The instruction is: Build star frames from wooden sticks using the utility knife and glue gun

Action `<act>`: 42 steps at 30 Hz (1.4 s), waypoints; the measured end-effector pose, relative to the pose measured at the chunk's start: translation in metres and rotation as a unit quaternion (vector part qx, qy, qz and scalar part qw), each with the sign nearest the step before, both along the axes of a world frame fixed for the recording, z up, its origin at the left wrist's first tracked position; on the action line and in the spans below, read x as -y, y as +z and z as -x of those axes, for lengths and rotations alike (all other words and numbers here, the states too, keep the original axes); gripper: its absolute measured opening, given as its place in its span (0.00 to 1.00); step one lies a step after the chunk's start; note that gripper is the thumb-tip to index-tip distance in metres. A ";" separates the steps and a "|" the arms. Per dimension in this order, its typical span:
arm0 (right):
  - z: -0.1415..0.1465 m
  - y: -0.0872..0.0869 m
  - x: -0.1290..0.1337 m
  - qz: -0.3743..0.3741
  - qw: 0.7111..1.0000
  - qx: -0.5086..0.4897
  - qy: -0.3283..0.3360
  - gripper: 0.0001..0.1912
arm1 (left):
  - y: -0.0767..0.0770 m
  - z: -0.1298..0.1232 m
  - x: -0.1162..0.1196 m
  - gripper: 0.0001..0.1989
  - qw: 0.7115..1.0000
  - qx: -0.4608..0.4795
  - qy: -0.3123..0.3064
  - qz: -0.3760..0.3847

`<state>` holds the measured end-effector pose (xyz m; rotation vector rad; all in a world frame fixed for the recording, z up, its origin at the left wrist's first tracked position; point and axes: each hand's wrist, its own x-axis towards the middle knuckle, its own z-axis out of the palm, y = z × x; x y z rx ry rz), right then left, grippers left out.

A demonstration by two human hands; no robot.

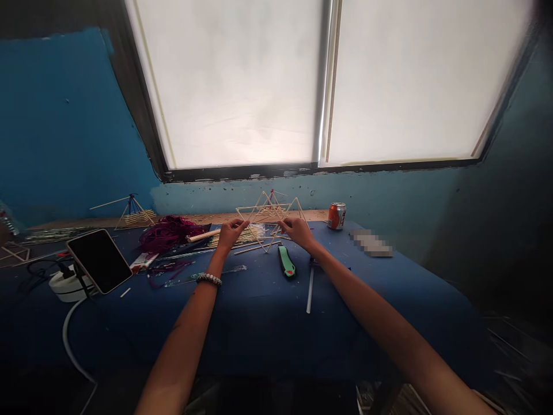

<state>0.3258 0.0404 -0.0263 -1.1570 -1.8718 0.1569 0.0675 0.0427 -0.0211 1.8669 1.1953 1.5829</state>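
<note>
While you hold it between your two hands, the frame of thin pale sticks (270, 216) sits at centre frame, just below the window sill: an open lattice of triangles, its left and right sides in your grip. Your left hand (231, 233) is closed, fingers pressed together and apparently pinching a stick at the frame's left side. Your right hand (299, 231) is likewise closed on the sticks at the right side; the exact finger contact cannot be confirmed from this view. Whether the frame's lower point touches the blue tablecloth (259, 328) cannot be determined.

The step in hand is judged to be holding and steadying this frame. The next move calls for even pressure from both hands, as the joints look light.

Noted around you: a wooden dowel (203, 235) and a tangle of purple cord (167, 233) left of your left hand, a green utility knife (287, 261) just below the frame, a soda can (336, 215) to the upper right, and a tablet (99, 260) at left. A small stick tripod model (133, 213) stands further left, against the wall.
</note>
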 end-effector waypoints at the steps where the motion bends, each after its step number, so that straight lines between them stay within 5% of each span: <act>1: 0.000 0.000 0.000 -0.001 1.000 0.001 -0.002 0.24 | 0.000 0.000 -0.001 0.23 1.000 0.001 0.002 -0.001; 42: 0.001 0.001 0.001 -0.003 1.000 0.001 0.000 0.22 | 0.001 0.000 0.002 0.23 1.000 0.012 -0.004 0.007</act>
